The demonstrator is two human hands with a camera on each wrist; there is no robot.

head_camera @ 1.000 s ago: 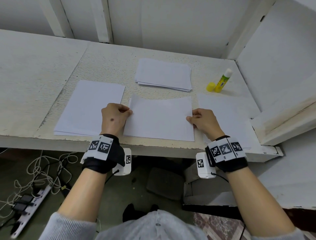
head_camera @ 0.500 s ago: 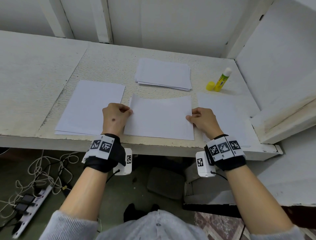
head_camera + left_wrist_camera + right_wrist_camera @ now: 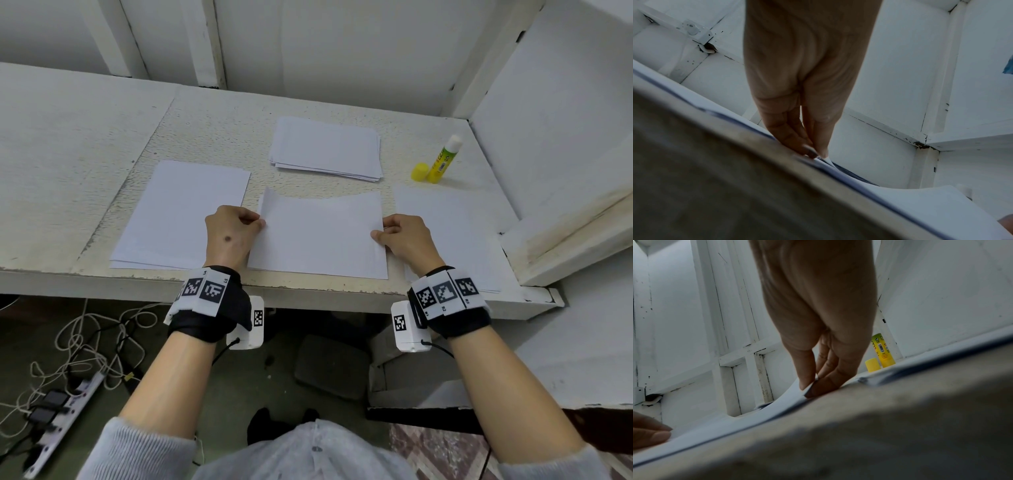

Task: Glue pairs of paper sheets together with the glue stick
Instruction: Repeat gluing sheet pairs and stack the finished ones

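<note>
Your top sheet lies centred on the surface, long axis left to right, between your hands: left hand fingers pinch its left edge, right hand fingers its right. The uncapped glue stick stands far right, nearer your right hand (label unreadable)

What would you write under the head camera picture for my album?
Left hand and right hand pinch the middle sheet; uncapped glue stick waits.
</note>
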